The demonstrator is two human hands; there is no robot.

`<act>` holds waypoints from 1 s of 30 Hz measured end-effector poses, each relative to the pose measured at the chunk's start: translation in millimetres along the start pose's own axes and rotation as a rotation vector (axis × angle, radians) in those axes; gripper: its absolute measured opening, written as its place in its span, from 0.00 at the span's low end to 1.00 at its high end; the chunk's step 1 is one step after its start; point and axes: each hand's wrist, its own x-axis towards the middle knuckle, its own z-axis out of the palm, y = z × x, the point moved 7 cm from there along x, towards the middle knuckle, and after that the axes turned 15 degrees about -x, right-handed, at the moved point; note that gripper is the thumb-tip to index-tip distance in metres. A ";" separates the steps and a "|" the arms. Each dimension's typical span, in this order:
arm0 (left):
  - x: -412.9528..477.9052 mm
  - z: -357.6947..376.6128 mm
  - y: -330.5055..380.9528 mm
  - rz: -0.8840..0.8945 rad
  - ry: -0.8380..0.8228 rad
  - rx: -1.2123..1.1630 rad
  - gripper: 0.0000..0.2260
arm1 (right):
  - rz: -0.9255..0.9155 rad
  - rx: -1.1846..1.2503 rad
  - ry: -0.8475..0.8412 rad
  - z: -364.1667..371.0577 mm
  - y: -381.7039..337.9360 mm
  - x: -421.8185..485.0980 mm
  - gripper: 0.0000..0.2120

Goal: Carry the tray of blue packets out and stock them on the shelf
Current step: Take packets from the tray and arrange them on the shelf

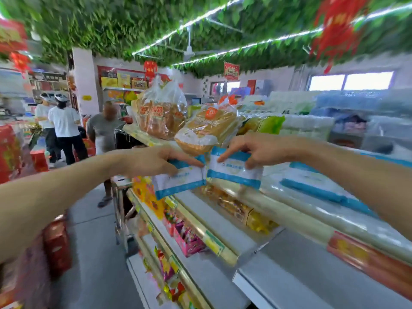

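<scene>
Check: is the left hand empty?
No: the left hand pinches a blue packet; the right hand pinches a second packet.

Glossy plastic packets (234,172), bread bags (162,114)

You stand in a shop. Green leaves (111,23) hang overhead, with bright light strips (245,46) across them. Windows (350,82) glow far right. The grey floor (95,253) lies near left.
</scene>
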 end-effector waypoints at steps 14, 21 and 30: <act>163.0 124.8 197.3 0.350 -0.290 0.068 0.25 | 0.595 -0.061 -0.016 -50.6 137.9 -300.5 0.38; 192.0 220.2 281.6 0.478 -0.537 0.053 0.31 | 0.897 0.075 -0.035 -29.5 140.3 -441.3 0.39; 197.0 281.8 339.6 0.551 -0.689 0.038 0.32 | 1.034 0.105 -0.084 5.1 153.2 -526.7 0.39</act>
